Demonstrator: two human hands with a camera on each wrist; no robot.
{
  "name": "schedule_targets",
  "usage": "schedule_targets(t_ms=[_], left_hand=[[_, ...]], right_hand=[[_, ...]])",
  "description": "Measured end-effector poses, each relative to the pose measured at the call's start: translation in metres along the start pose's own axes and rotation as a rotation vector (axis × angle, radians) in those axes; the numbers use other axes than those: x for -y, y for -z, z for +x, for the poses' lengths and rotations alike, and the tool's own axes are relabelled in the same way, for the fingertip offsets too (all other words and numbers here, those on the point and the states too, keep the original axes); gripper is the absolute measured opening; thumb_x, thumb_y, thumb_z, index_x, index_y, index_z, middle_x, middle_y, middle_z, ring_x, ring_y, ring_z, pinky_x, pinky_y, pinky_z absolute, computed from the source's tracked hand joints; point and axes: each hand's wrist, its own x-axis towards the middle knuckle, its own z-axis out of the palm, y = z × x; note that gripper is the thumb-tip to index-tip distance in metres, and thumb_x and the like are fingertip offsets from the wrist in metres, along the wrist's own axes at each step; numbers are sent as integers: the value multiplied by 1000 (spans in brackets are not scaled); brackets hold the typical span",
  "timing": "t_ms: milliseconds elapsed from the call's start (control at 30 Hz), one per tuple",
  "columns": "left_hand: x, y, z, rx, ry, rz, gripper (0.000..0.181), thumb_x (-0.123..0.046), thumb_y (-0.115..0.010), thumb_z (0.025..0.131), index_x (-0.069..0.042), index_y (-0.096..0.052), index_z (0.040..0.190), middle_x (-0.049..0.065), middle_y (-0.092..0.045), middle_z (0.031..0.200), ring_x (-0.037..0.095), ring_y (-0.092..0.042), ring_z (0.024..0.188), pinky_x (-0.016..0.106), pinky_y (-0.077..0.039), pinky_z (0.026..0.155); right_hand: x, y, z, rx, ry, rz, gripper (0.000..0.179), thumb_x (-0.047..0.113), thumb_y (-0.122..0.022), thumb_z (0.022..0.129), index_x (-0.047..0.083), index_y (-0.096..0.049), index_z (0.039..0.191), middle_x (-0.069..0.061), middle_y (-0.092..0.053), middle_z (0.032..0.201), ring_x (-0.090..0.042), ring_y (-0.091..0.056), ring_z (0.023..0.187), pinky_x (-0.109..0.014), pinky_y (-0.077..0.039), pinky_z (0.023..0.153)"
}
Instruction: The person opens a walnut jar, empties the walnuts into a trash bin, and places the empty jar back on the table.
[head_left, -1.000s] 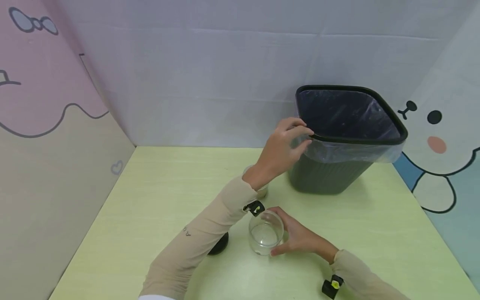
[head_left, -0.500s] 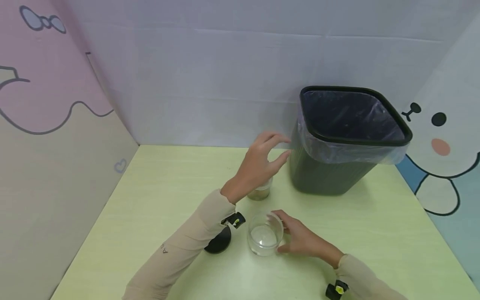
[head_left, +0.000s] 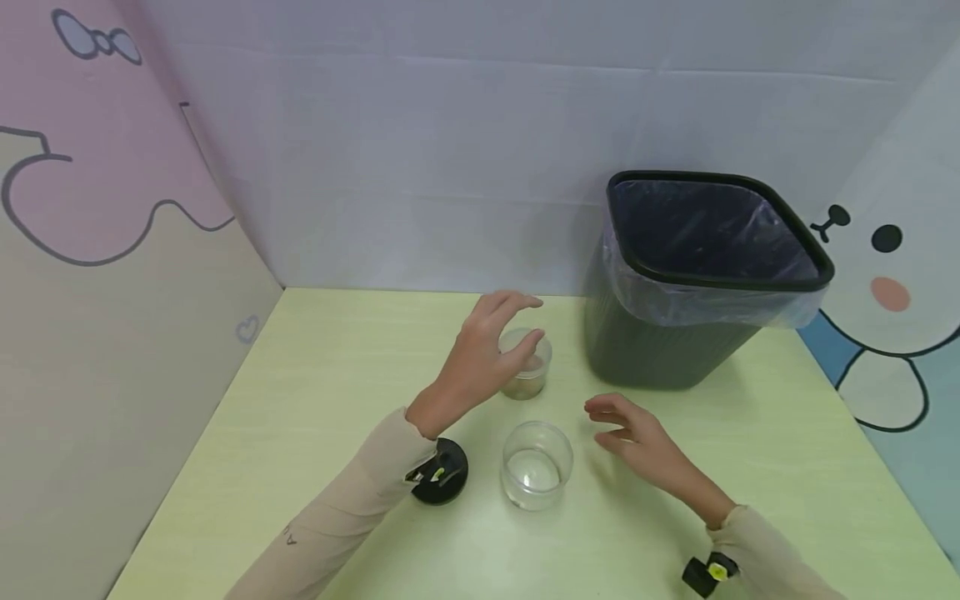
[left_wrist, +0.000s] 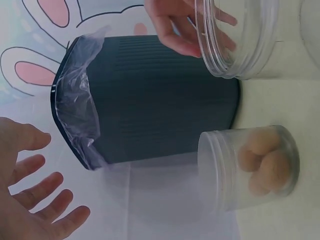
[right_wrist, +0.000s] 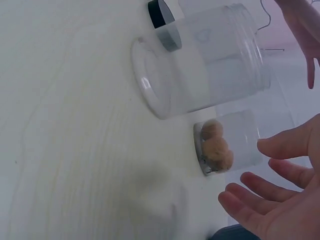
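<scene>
My left hand [head_left: 480,354] hovers with thumb and fingers spread, holding nothing. It partly overlaps a small clear jar [head_left: 529,373] in the head view. Several round brown balls [left_wrist: 270,167] lie at the bottom of that lidless jar, as the left wrist view shows. Nearer the front stands a larger clear, open-topped jar [head_left: 536,467] with nothing visible inside. To its right, and apart from it, my right hand [head_left: 645,442] is raised with loosely bent fingers and holds nothing. A black round lid [head_left: 452,475] lies left of the larger jar, partly behind the left wrist.
A dark grey bin [head_left: 652,346] with a clear plastic liner [head_left: 675,304] stands at the back right of the pale green table [head_left: 352,358]. A white cloth wall [head_left: 420,167] closes off the back, and printed panels flank both sides.
My left hand has moved away from the bin's rim, left and toward the front, uncovering more of the small jar. My right hand has let go of the larger jar and drawn back right.
</scene>
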Motion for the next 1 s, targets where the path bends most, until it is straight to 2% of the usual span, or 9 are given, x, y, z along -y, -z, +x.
schedule_targets(t_ms=[167, 467, 700, 1000], left_hand=[[2, 6, -13, 6, 45, -2, 31, -20, -64, 89, -12, -62, 119, 2, -58, 119, 18, -48, 116, 36, -40, 97], [7, 14, -30, 13, 85, 28, 33, -21, -64, 90, -11, -61, 121, 1, -57, 119, 17, -46, 116, 35, -40, 97], [13, 15, -42, 27, 96, 67, 33, -22, -66, 89, -12, -60, 120, 2, -56, 119, 18, -46, 115, 38, -42, 94], [23, 16, -52, 51, 128, 104, 34, -19, -67, 88, -12, -60, 121, 4, -54, 121, 20, -46, 117, 39, -43, 94]], right_hand=[[8, 11, -3, -70, -23, -60, 36, 1, -64, 88, 0, -52, 123, -18, -57, 121, -34, -57, 111, -35, -52, 83], [13, 21, -6, -123, 3, -172, 36, 10, -66, 89, 6, -53, 123, -9, -60, 119, -20, -58, 109, -41, -52, 81], [11, 22, -9, -152, 28, -233, 37, 8, -67, 88, 4, -54, 121, -10, -60, 117, -29, -58, 108, -43, -51, 80], [10, 24, -11, -202, 82, -333, 38, 8, -70, 85, 4, -56, 120, -10, -61, 117, -28, -57, 107, -47, -50, 79]])
